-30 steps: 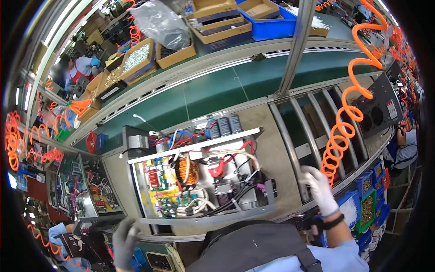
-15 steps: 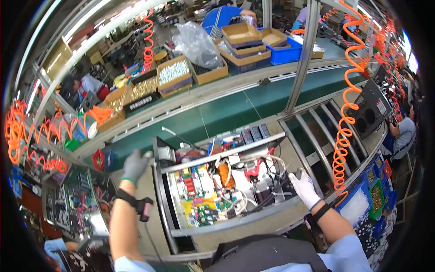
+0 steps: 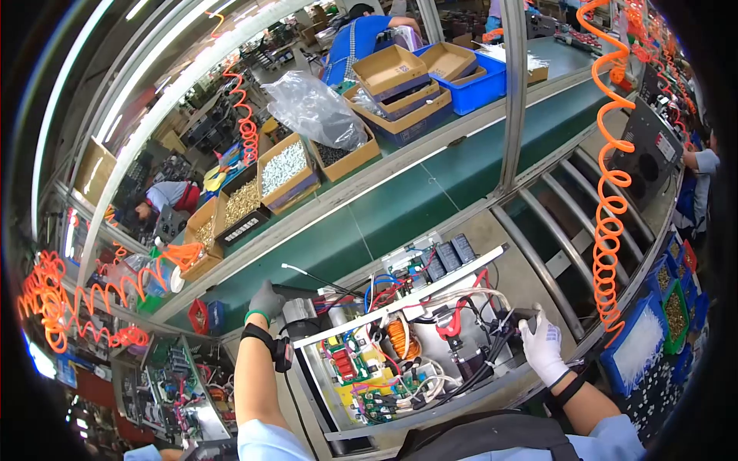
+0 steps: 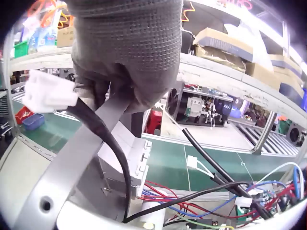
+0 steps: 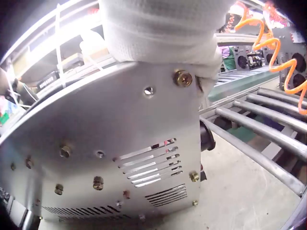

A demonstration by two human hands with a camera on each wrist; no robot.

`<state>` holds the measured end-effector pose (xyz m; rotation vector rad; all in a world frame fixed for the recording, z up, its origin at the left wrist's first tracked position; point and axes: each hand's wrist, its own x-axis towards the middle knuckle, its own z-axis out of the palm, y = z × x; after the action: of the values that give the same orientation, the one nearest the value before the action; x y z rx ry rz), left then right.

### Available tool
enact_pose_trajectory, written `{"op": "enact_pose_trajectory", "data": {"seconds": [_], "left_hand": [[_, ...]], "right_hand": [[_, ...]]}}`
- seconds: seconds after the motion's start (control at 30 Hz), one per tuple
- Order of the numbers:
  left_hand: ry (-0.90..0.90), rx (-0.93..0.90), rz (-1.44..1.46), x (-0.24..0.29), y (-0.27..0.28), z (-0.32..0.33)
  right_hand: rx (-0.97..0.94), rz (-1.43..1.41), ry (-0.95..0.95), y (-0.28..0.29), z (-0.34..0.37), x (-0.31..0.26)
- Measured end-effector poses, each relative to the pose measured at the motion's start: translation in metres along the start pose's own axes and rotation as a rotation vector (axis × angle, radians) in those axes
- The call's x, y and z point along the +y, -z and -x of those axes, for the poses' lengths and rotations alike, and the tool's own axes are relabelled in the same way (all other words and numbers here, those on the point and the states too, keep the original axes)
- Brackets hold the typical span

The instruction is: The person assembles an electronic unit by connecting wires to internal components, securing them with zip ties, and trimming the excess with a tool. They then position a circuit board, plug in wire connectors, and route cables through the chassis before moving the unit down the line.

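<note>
An open metal chassis [image 3: 407, 307] packed with boards, wires and an orange coil lies tilted on the workbench. My left hand [image 3: 266, 300], in a grey glove, is at its far left corner; in the left wrist view the hand [image 4: 129, 52] has its fingers curled round a metal frame edge [image 4: 76, 153], beside a white connector [image 4: 48, 91] on a black cable. My right hand [image 3: 543, 347], in a white glove, holds the right end. The right wrist view has this hand [image 5: 163, 33] over the top edge of the slotted metal panel [image 5: 110, 124].
Metal rollers [image 3: 550, 238] lie right of the chassis, under an orange coiled hose [image 3: 610, 223]. Behind runs a green belt [image 3: 400, 207], with cartons of screws [image 3: 284, 170] beyond. Another chassis [image 3: 173, 384] stands at left; blue bins [image 3: 638, 346] are at right.
My left hand has come up from the lower left to the chassis's far left corner. My right hand has moved onto its right end. The chassis sits further right and lower in the head view.
</note>
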<state>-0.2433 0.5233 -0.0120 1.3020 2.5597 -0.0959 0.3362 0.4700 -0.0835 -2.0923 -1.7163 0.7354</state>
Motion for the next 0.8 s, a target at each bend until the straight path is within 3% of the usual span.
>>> {"op": "enact_pose_trajectory", "data": {"seconds": [0.07, 0.13, 0.27, 0.33, 0.4, 0.47, 0.53, 0.6, 0.67, 0.73, 0.8], "left_hand": [[0.021, 0.049, -0.069, 0.002, 0.005, 0.016], [-0.044, 0.157, -0.044, -0.015, 0.003, 0.035], [-0.017, 0.267, -0.010, -0.012, 0.024, 0.136], [-0.094, 0.366, 0.000, -0.023, 0.021, 0.175], [-0.116, 0.458, 0.027, -0.025, 0.017, 0.217], [-0.090, 0.472, 0.065, -0.027, 0.014, 0.250], [-0.060, 0.474, 0.095, -0.025, 0.009, 0.292], [-0.022, 0.522, 0.212, -0.021, 0.003, 0.338], [-0.150, 0.561, 0.308, -0.035, -0.014, 0.380], [-0.098, 0.625, 0.319, -0.049, -0.041, 0.416], [-0.087, 0.570, 0.560, -0.063, -0.068, 0.454]], "right_hand": [[0.077, -0.110, 0.034, -0.003, 0.010, 0.010], [0.020, -0.099, 0.016, 0.000, 0.022, 0.021], [0.116, -0.264, 0.137, -0.008, 0.057, 0.068], [0.164, -0.387, 0.242, -0.012, 0.072, 0.083], [0.183, -0.328, 0.289, -0.021, 0.085, 0.109], [0.237, -0.267, 0.205, -0.032, 0.098, 0.129], [0.150, -0.298, 0.090, -0.026, 0.117, 0.139], [-0.077, -0.181, -0.255, -0.021, 0.131, 0.149], [0.008, -0.328, -0.295, -0.019, 0.141, 0.146], [0.118, -0.511, -0.125, -0.050, 0.157, 0.194], [-0.087, -0.560, -0.269, -0.093, 0.155, 0.293]]}}
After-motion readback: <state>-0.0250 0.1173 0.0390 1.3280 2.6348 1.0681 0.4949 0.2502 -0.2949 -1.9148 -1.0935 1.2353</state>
